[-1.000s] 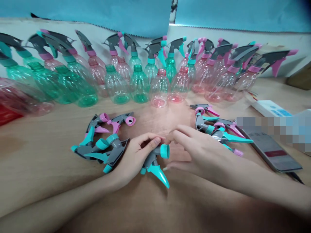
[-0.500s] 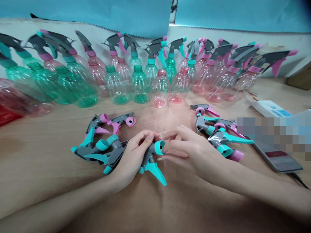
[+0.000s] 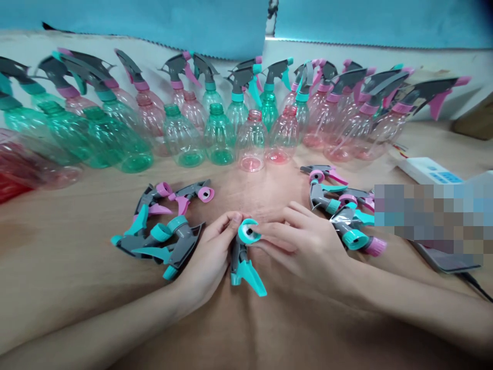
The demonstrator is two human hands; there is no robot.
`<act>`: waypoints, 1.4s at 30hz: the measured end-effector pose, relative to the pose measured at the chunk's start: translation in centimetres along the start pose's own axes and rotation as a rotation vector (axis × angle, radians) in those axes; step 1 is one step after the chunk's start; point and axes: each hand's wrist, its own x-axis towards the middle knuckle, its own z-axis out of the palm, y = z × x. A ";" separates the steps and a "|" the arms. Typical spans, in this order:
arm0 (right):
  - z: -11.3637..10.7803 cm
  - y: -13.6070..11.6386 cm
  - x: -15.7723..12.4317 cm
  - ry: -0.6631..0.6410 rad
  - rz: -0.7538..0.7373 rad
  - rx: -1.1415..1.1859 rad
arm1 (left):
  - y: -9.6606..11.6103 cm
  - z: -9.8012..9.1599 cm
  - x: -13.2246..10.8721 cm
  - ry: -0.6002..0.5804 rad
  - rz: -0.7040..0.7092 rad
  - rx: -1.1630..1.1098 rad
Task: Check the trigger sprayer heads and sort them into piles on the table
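Teal-collared spray head [image 3: 242, 252], held near the front of the wood-toned tabletop [image 3: 57, 231] between two bare hands; its collar opens toward the viewer, and the teal trigger points down and to the right. Left hand [image 3: 211, 246]: grip closed about the gray body, thumb uppermost. Right hand [image 3: 308, 241]: fingers partly curled, with the index fingertip at the collar's rim; whether this grip has firm hold cannot be told. Just beyond the hands, loose spray heads in teal, pink and gray lie in a left cluster [image 3: 183, 241] and a right cluster [image 3: 319, 195]. Farther right, a dark flat device [image 3: 447, 259], partly covered by a pixelated patch, rests near a white block [image 3: 431, 169]. Across the rear of the tabletop stand green-tinted bottles [image 3: 219, 136] and pink-tinted bottles [image 3: 252, 141], some open-necked, others fitted with sprayers; a red object [image 3: 11, 182] is cut by the left edge. Background: a white wall [image 3: 327, 54], its upper part covered by blue sheeting [image 3: 385, 23] with a serrated lower edge.
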 end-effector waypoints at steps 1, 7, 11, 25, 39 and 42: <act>0.0 0.1 0.0 0.009 -0.008 0.003 | 0.0 0.0 0.0 -0.006 -0.002 0.007; 0.0 0.0 0.1 0.044 -0.031 0.014 | 0.1 -0.1 0.1 -0.042 0.009 0.025; 0.2 0.1 0.0 -0.010 -0.032 0.043 | 0.0 -0.3 0.3 -0.024 0.023 0.039; -0.3 -0.1 0.4 -0.040 0.103 -0.022 | -0.7 -0.6 0.4 -0.050 0.086 0.008; -4.5 -1.7 5.1 -0.111 0.180 0.168 | -0.7 -0.6 0.7 -0.139 0.034 -0.117; -4.8 -2.7 8.1 -0.067 0.122 0.175 | -1.1 -0.6 0.6 -0.157 0.061 -0.051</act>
